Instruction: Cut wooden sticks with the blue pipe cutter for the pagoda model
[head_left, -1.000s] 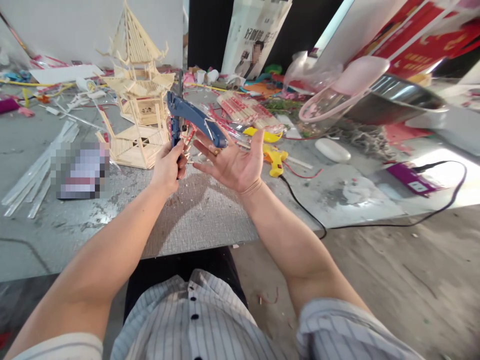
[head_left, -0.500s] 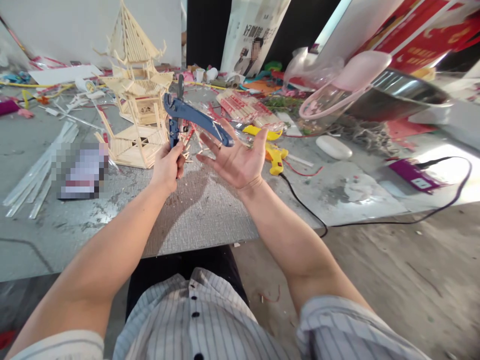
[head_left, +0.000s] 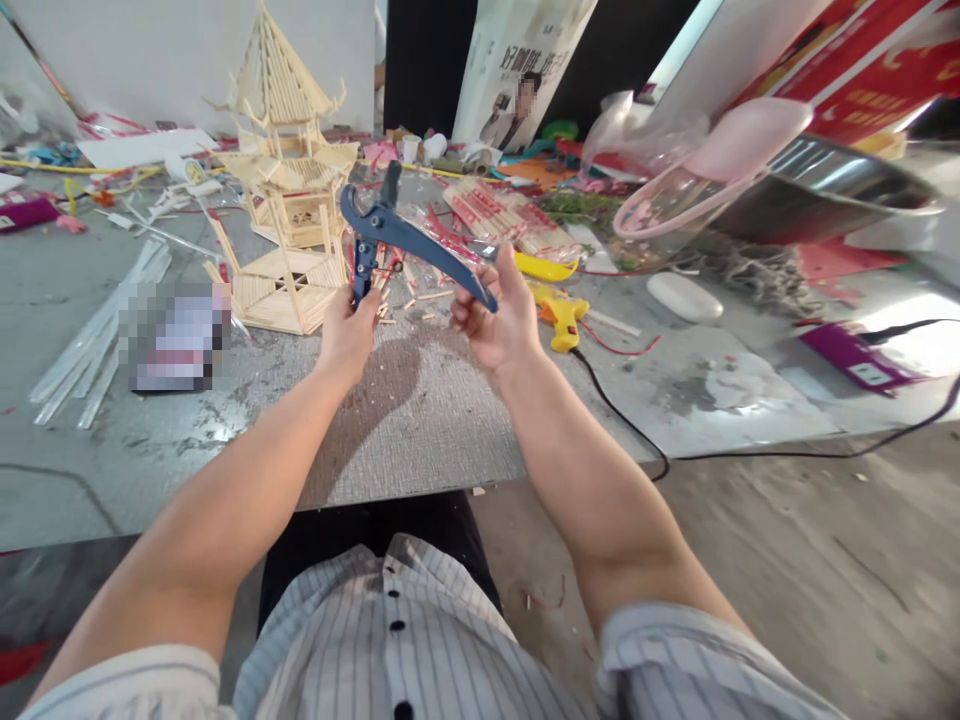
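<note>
Nearest, at twelve o'clock, the surface (head_left: 442, 430) lay grey and gritty. Just beyond, towards half past eleven, the left hand (head_left: 349, 335) had its fingers closed around the lower handle of a blue cutter (head_left: 409, 235), which was held above the surface with its handles spread. At one o'clock, the right hand (head_left: 506, 320) had its fingers half-curled by the tip of the longer handle; whether they pressed on it I could not tell. The cutter looked stiff, fairly weighty and smooth-handled, so it seemed best held along the handles, clear of the hooked head. Beside the right hand, also towards one, lay a yellow glue gun (head_left: 564, 318). Farther off, at eleven, stood a tiered stick model (head_left: 296, 165), likely light and fragile.
</note>
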